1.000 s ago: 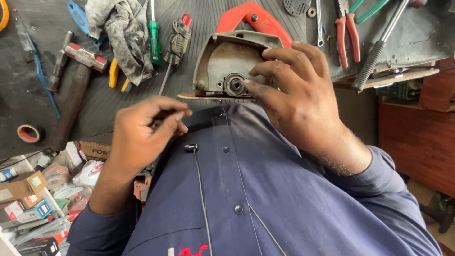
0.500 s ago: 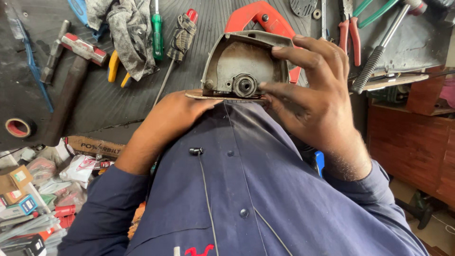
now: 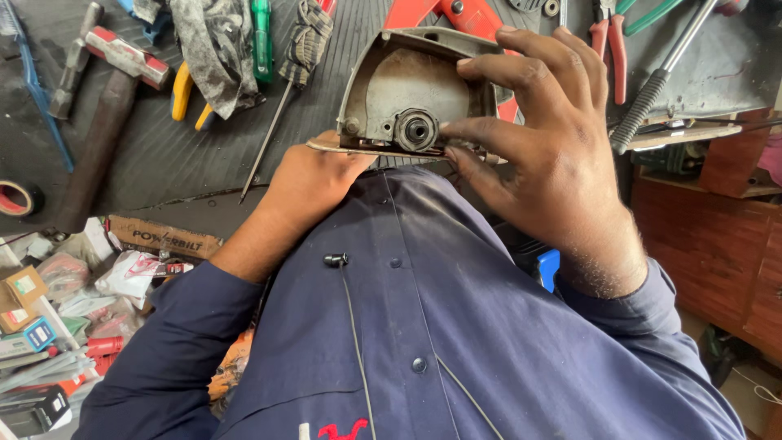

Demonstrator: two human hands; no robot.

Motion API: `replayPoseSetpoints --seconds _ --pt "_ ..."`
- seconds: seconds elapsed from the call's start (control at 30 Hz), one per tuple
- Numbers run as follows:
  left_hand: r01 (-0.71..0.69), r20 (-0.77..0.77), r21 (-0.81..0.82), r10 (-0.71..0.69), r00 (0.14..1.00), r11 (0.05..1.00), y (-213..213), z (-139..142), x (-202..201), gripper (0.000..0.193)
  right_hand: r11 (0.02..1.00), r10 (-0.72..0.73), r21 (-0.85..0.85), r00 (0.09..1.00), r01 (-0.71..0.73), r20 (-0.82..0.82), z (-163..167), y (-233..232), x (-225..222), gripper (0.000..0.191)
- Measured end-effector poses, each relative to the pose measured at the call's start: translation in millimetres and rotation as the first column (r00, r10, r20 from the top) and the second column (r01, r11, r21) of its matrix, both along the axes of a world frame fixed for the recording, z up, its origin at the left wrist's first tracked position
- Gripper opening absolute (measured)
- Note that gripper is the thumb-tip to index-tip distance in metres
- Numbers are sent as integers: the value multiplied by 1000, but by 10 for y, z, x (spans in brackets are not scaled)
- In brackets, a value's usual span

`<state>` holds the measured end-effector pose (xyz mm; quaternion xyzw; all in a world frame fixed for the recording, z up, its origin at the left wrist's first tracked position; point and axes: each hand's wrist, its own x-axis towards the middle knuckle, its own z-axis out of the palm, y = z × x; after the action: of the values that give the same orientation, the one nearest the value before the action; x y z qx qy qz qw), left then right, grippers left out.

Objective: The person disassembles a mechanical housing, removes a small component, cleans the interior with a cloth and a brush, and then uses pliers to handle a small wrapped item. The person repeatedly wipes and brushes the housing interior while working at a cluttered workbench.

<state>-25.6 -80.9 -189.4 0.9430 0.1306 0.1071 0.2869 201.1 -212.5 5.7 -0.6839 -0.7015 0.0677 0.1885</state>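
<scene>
Metal dominates the view: a worn grey guard housing (image 3: 407, 94) from a power tool, shaped like a half dome with a round black hub (image 3: 416, 129) near its lower edge, is held up over the table just in front of the person's chest. The right hand (image 3: 554, 163) wraps the housing's right side, fingers (image 3: 521, 73) curled over the rim and a fingertip touching beside the hub, so its grip is closed on the part, seemingly to steady it with the open face toward the camera. The left hand (image 3: 314, 179) sits under the housing's lower left edge, apparently propping it from below; whether that grip is closed or slack cannot be told, since the fingers are hidden.

The table (image 3: 204, 155) is covered with a dark ribbed mat and strewn with tools: a hammer (image 3: 106, 81), a green-handled screwdriver (image 3: 261, 37), a dirty rag (image 3: 204, 49), red-handled pliers (image 3: 611, 41), and a roll of red tape (image 3: 16, 198) at the left edge. Cardboard boxes and packets (image 3: 57, 293) crowd a lower area to the left, and a brown wooden cabinet (image 3: 709, 236) stands on the right.
</scene>
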Motion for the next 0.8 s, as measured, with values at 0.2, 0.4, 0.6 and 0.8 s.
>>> replayPoseSetpoints --seconds 0.2,0.4,0.6,0.8 --pt "51 87 193 -69 994 980 11 124 6 26 999 -28 17 1000 28 2 -33 -6 -20 12" --pt "141 324 -135 -91 942 981 -14 721 -153 21 998 -70 6 994 70 79 -79 -63 -16 28" --pt "-45 449 -387 231 863 921 -31 1475 -143 24 982 -151 87 974 167 -168 -122 -153 -45 20" --pt "-92 496 -63 111 861 994 146 1592 173 23 987 -113 103 987 125 -112 -196 -145 -45 18"
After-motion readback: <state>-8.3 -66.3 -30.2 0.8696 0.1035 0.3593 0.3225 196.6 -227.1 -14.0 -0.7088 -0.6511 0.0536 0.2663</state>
